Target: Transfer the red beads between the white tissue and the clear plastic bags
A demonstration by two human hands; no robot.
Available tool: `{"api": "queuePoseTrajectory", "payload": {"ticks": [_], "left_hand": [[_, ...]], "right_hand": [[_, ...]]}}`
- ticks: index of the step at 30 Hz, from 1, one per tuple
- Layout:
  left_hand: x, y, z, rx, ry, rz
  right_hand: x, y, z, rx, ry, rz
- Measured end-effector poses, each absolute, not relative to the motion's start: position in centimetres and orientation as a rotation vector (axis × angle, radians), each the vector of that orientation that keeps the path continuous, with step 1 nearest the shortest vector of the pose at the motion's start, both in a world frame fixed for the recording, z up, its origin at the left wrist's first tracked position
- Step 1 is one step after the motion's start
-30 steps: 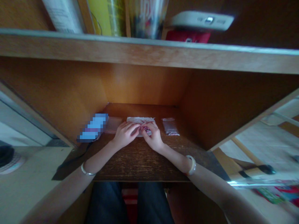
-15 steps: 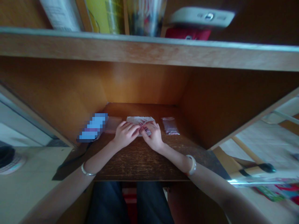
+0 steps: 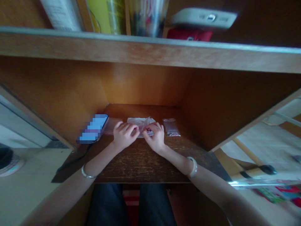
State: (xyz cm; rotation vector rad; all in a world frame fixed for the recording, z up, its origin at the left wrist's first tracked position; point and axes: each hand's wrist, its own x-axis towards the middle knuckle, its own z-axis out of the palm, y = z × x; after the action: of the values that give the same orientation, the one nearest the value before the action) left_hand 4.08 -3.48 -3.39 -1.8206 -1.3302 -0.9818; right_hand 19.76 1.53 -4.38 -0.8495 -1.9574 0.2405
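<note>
My left hand is over the desk with thumb and fingertips pinched together; anything between them is too small to make out. Close by on the right, my right hand pinches a small clear plastic bag, which stands up between the two hands. Under both hands lies a white sheet with small dark red pieces on it, partly hidden by my fingers. To the right of my right hand rests another clear zip bag with small reddish bits along its bottom. A flat clear bag lies left of my left hand.
A lit phone, pixelated, leans at the left with a dark cable below it. Side walls enclose the worn wooden desk. Above runs a shelf edge, carrying bottles, a white device and a red item.
My hands have drawn slightly apart; before, their fingertips met. The clear bag now shows upright between them, by my right fingers.
</note>
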Motion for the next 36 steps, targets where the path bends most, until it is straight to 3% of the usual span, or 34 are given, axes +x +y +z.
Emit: {"api": "queuePoseTrajectory", "payload": {"ticks": [8, 16, 36], "left_hand": [[3.9, -3.5, -3.3, -1.788, -1.329, -0.987], [3.8, -3.2, -4.0, -1.98, -1.262, -0.96], [4.2, -3.9, -3.7, -2.148, -1.193, -0.943]], "right_hand": [[20.1, 1.7, -4.0, -0.924, -1.91, 0.226], [19.8, 1.9, -4.7, -0.554, -1.885, 0.362], [19.7, 3.4, -5.7, -0.591, -1.934, 0.561]]}}
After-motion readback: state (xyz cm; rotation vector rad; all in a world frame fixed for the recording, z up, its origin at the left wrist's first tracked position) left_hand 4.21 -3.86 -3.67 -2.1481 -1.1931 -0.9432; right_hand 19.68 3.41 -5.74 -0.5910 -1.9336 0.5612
